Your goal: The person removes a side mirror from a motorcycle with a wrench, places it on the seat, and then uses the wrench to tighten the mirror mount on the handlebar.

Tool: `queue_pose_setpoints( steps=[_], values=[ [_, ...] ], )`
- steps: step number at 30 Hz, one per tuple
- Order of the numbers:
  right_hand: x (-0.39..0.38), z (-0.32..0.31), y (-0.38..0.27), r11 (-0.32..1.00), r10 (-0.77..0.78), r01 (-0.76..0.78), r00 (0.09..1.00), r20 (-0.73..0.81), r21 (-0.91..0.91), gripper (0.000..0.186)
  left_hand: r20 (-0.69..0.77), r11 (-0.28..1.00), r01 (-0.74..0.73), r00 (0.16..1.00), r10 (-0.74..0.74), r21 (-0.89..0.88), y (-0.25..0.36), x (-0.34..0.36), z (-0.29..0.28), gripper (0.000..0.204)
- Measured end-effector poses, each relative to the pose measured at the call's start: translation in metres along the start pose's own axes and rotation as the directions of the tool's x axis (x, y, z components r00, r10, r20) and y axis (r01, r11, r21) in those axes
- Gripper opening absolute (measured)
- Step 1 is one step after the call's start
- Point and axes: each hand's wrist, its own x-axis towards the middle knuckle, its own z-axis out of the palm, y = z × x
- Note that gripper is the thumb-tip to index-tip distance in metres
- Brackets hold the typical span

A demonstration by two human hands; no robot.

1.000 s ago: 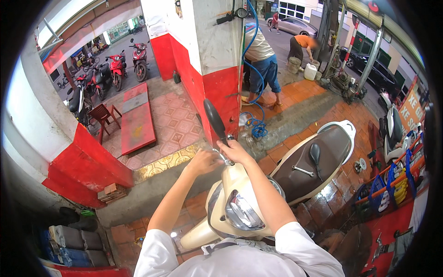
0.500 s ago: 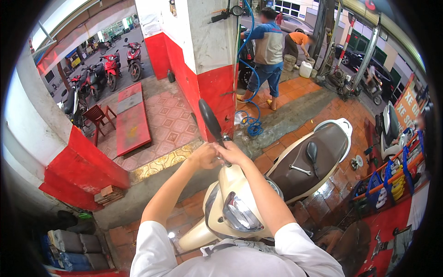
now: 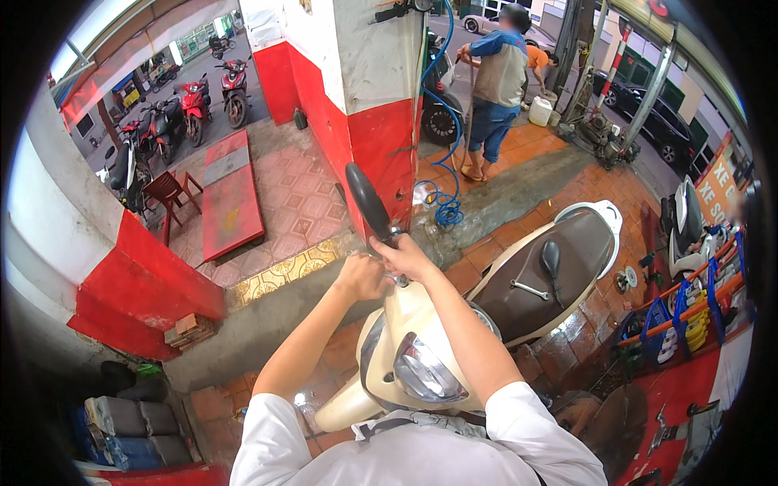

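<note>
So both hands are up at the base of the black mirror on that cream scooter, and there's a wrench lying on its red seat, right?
Nearly. The head view shows the seat is dark brown, not red. The rest holds: the left hand and right hand are at the base of the black mirror on the cream scooter, and a wrench lies on the seat.

I'm in a motorbike repair and wash shop open to the street: a cream scooter (image 3: pixel 421 356) under me (a wrench (image 3: pixel 531 289) on its seat), a blue hose (image 3: pixel 442 206), parked motorbikes (image 3: pixel 194 101) outside, a red ramp (image 3: pixel 231 194).
</note>
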Motion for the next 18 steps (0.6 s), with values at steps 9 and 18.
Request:
queue_pose_setpoints(
  steps=[9,18],
  values=[
    [-0.010,0.016,-0.006,0.999,0.049,-0.049,0.999,-0.022,0.021,0.045,-0.058,0.996,0.082,0.995,-0.080,0.047,0.012,-0.012,0.004,0.027],
    [-0.022,0.024,-0.009,0.997,0.070,-0.070,0.996,0.048,0.013,0.031,-0.093,0.989,0.138,0.987,-0.134,0.048,0.027,-0.029,-0.011,0.030]
  ],
)
